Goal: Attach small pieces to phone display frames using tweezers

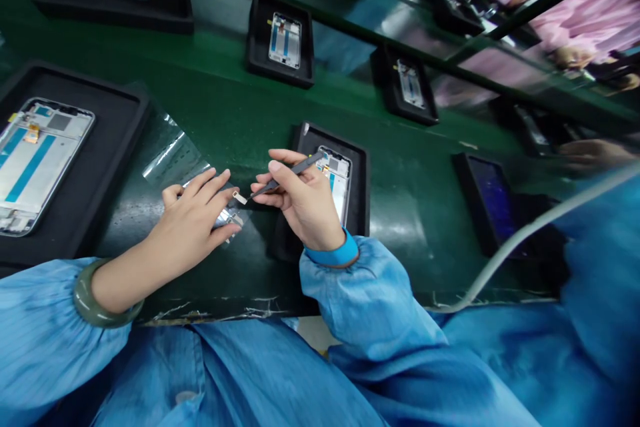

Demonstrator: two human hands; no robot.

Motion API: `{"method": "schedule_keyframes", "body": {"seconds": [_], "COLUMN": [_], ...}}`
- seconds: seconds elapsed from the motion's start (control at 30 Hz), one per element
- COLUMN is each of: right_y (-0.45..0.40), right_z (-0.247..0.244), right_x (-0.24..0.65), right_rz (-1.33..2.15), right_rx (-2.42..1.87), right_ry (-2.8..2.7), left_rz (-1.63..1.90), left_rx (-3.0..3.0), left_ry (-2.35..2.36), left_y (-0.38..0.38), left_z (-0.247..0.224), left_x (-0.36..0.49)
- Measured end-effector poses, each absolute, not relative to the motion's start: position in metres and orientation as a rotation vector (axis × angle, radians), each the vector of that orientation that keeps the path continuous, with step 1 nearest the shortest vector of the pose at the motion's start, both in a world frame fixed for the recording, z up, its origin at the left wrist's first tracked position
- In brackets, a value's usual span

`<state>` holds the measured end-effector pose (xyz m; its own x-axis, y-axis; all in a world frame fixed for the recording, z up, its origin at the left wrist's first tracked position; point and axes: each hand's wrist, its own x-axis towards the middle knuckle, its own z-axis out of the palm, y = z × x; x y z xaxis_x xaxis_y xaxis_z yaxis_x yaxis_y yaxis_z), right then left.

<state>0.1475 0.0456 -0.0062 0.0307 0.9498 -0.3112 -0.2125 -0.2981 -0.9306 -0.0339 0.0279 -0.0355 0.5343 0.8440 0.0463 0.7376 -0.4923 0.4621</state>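
Observation:
My right hand (305, 200) grips dark tweezers (287, 177) whose tip points left. A small white piece (240, 197) sits at the tip, close by my left index fingertip; whether the tweezers pinch it I cannot tell. My left hand (193, 217) lies with fingers apart on a transparent plastic sheet (177, 150). Shiny small parts (230, 217) show on the sheet beneath its thumb and index finger. Behind my right hand is a black tray (361, 193) holding an opened phone frame (341, 180), partly covered by the hand.
A larger black tray (113, 123) with an opened phone frame (37, 160) stands at the left. More trays (170, 10) with phone frames line the green bench (215, 107). At the right, a co-worker's blue sleeve (605, 233) and a pale hose (530, 230) reach in. Pink-clothed people work across.

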Motion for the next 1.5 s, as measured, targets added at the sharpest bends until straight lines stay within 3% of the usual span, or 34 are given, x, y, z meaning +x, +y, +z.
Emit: {"method": "schedule_keyframes", "body": {"seconds": [0.2,0.47,0.93,1.2,1.5], "right_y": [0.036,0.022,0.012,0.025,0.033], "right_z": [-0.003,0.001,0.004,0.017,-0.003], "right_x": [0.141,0.139,0.143,0.21,0.272], "right_rz": [1.396,1.147,0.888,0.871,1.034], "right_rx": [-1.169,-1.16,-1.167,-1.214,-1.301], "right_ry": [-0.872,-1.118,-1.529,-0.929,-0.732], "left_rz": [0.754,0.691,0.607,0.527,0.467], "left_rx": [1.85,1.656,1.942,2.495,2.758], "left_ry": [1.157,1.192,1.084,0.718,0.46], "left_y": [0.03,0.027,0.028,0.025,-0.002], "left_z": [-0.018,-0.011,-0.015,-0.021,-0.023], "left_x": [-0.033,-0.033,-0.035,-0.027,-0.003]}}
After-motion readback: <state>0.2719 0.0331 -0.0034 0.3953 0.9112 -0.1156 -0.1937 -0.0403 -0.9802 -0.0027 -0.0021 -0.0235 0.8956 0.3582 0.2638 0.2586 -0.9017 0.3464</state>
